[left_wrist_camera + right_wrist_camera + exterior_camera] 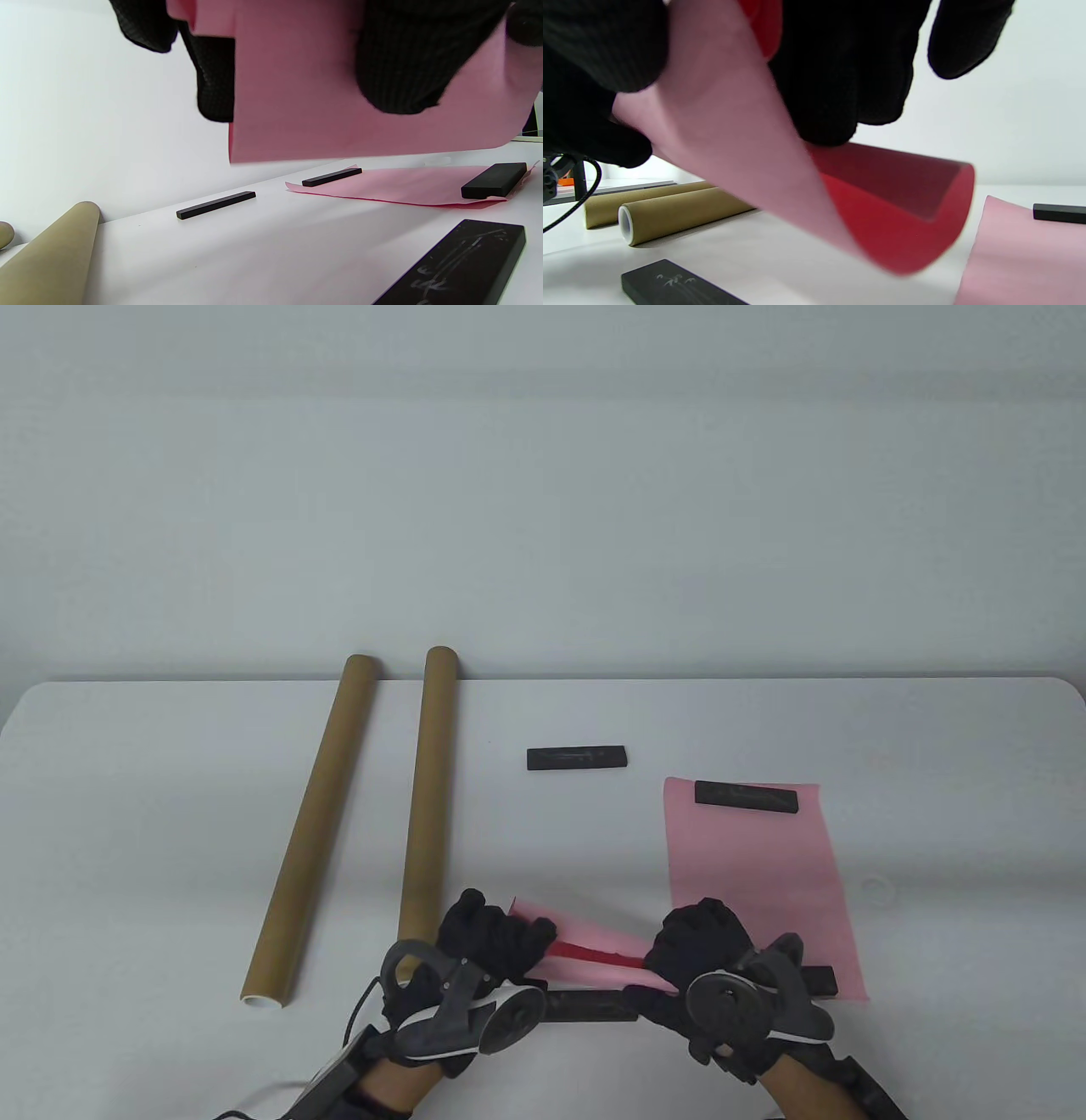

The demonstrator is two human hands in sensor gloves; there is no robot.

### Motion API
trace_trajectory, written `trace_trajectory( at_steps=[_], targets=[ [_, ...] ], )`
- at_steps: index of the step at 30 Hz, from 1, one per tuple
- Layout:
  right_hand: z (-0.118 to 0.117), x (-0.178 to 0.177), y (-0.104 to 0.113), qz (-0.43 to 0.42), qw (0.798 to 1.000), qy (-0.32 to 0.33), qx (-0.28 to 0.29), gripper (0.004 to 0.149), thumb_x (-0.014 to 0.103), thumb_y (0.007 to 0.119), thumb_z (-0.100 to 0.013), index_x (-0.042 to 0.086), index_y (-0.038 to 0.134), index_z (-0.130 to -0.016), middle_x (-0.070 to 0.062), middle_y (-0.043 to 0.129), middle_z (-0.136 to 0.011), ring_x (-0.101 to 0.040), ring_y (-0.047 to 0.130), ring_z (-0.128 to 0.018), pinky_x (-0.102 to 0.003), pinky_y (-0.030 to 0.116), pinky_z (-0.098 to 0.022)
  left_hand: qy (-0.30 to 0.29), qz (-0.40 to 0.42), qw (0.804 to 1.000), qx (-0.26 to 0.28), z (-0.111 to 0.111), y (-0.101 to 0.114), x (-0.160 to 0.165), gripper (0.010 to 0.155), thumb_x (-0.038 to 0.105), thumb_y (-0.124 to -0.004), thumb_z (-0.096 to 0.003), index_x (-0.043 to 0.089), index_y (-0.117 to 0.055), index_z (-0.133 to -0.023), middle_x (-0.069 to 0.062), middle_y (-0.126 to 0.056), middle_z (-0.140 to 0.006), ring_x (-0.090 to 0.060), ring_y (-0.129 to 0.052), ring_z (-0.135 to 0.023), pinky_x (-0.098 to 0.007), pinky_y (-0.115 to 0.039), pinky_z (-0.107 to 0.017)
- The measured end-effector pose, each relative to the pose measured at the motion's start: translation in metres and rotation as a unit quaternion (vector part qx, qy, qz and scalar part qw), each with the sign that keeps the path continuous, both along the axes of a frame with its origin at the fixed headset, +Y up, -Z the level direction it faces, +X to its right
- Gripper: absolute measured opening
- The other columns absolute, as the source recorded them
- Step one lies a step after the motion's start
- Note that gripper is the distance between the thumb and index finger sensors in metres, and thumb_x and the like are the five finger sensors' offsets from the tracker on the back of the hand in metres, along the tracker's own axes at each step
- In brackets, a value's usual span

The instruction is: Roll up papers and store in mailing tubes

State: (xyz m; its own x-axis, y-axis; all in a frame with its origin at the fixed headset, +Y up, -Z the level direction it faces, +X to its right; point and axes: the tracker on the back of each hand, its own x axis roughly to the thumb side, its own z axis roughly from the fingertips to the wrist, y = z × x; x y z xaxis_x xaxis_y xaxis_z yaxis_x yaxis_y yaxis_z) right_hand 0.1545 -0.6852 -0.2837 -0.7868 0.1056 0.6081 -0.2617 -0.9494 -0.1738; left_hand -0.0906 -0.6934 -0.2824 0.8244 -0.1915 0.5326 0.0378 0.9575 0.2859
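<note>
A pink sheet with a red inner face [585, 952] hangs curled into a loose roll just above the table's near edge. My left hand [492, 937] grips its left end and my right hand [700, 937] grips its right end. In the left wrist view the pink sheet [297, 106] is pinched under my gloved fingers [398, 63]. The right wrist view shows the curl [891, 220] open, with the red side inward. Two brown mailing tubes [318, 831] [428, 789] lie side by side to the left, and the left one's white-rimmed mouth [261, 1001] faces me.
A second pink sheet [759, 882] lies flat at the right, with a black weight bar [747, 796] on its far end and another [821, 980] on its near end. A loose bar [577, 758] sits mid-table. One more bar [590, 1006] lies below the roll.
</note>
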Motion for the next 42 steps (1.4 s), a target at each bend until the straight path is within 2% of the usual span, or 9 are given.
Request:
trace_trajectory(
  at_steps=[4, 8, 12, 14, 20, 27, 31, 37, 42],
  targets=[
    [0.0033, -0.0016, 0.0002, 0.021, 0.999, 0.001, 0.027, 0.068, 0.054, 0.089, -0.042, 0.019, 0.074, -0.097, -0.015, 0.073, -0.103, -0.052, 0.07, -0.098, -0.074, 0.058, -0.068, 0.001, 0.027, 0.999, -0.039, -0.0043, 0.0, -0.004, 0.063, 0.069, -0.075, -0.0327, 0.032, -0.085, -0.082, 0.015, -0.102, -0.049, -0.008, -0.109, -0.048, -0.047, -0.073, -0.07],
    [0.0054, -0.0039, 0.0017, 0.02, 0.999, 0.002, 0.04, 0.053, 0.048, 0.09, -0.044, 0.022, 0.082, -0.09, -0.013, 0.08, -0.099, -0.049, 0.074, -0.097, -0.073, 0.06, -0.068, 0.004, 0.02, 0.999, -0.049, -0.006, -0.0017, -0.0043, 0.065, 0.071, -0.073, -0.0319, 0.031, -0.085, -0.082, 0.015, -0.103, -0.05, -0.008, -0.109, -0.049, -0.047, -0.073, -0.07],
    [0.0019, -0.0016, 0.0009, 0.019, 1.0, 0.002, 0.017, 0.052, 0.06, 0.083, -0.043, 0.017, 0.097, -0.07, -0.011, 0.096, -0.082, -0.045, 0.088, -0.087, -0.073, 0.064, -0.065, -0.002, -0.001, 1.0, -0.018, -0.001, -0.002, -0.0006, 0.071, 0.066, -0.08, -0.0339, 0.032, -0.069, -0.095, 0.009, -0.092, -0.08, -0.017, -0.098, -0.078, -0.051, -0.066, -0.072],
    [0.0011, -0.0001, 0.0008, 0.004, 1.0, 0.008, 0.004, 0.056, 0.064, 0.079, -0.042, 0.017, 0.1, -0.064, -0.01, 0.1, -0.076, -0.044, 0.092, -0.083, -0.073, 0.065, -0.064, -0.006, -0.006, 1.0, -0.004, 0.0006, 0.0005, 0.0009, 0.07, 0.066, -0.079, -0.0346, 0.032, -0.069, -0.095, 0.011, -0.093, -0.074, -0.014, -0.099, -0.072, -0.049, -0.068, -0.071],
    [0.0044, -0.0007, 0.0022, 0.025, 0.999, -0.001, 0.041, 0.065, 0.056, 0.088, -0.042, 0.019, 0.08, -0.094, -0.014, 0.079, -0.1, -0.05, 0.075, -0.096, -0.074, 0.06, -0.067, 0.007, 0.025, 0.999, -0.038, -0.0058, 0.0009, -0.004, 0.066, 0.072, -0.071, -0.0309, 0.031, -0.087, -0.08, 0.015, -0.103, -0.047, -0.008, -0.109, -0.044, -0.046, -0.076, -0.068],
    [0.0091, -0.0013, 0.0076, -0.012, 0.998, 0.011, 0.059, 0.052, 0.058, 0.084, -0.043, 0.019, 0.096, -0.075, -0.009, 0.096, -0.082, -0.043, 0.089, -0.087, -0.072, 0.065, -0.066, 0.007, -0.002, 1.0, -0.013, -0.0009, 0.0, -0.0012, 0.071, 0.067, -0.078, -0.034, 0.032, -0.069, -0.095, 0.008, -0.091, -0.082, -0.017, -0.097, -0.079, -0.05, -0.067, -0.072],
    [0.0047, 0.0006, 0.0044, -0.01, 0.999, 0.01, 0.032, 0.057, 0.064, 0.079, -0.042, 0.018, 0.1, -0.067, -0.009, 0.1, -0.076, -0.043, 0.093, -0.083, -0.072, 0.066, -0.065, 0.004, 0.013, 1.0, -0.014, -0.001, 0.0021, -0.0009, 0.066, 0.068, -0.075, -0.0346, 0.033, -0.075, -0.09, 0.011, -0.097, -0.069, -0.013, -0.102, -0.066, -0.049, -0.07, -0.071],
    [0.0048, -0.0015, 0.0012, 0.036, 0.998, 0.001, 0.046, 0.064, 0.053, 0.091, -0.041, 0.018, 0.081, -0.094, -0.013, 0.082, -0.099, -0.049, 0.077, -0.096, -0.073, 0.061, -0.067, 0.013, 0.023, 0.999, -0.038, -0.0054, 0.0009, -0.0038, 0.065, 0.071, -0.071, -0.0317, 0.032, -0.086, -0.081, 0.014, -0.102, -0.051, -0.009, -0.108, -0.048, -0.046, -0.074, -0.069],
    [0.0028, -0.0006, 0.0012, 0.003, 1.0, 0.005, 0.023, 0.051, 0.055, 0.084, -0.044, 0.018, 0.092, -0.078, -0.012, 0.091, -0.09, -0.046, 0.084, -0.091, -0.072, 0.063, -0.066, 0.012, 0.01, 1.0, -0.026, -0.0032, 0.001, -0.0046, 0.07, 0.071, -0.072, -0.0329, 0.033, -0.075, -0.091, 0.011, -0.097, -0.072, -0.014, -0.103, -0.069, -0.048, -0.07, -0.071]
  ],
)
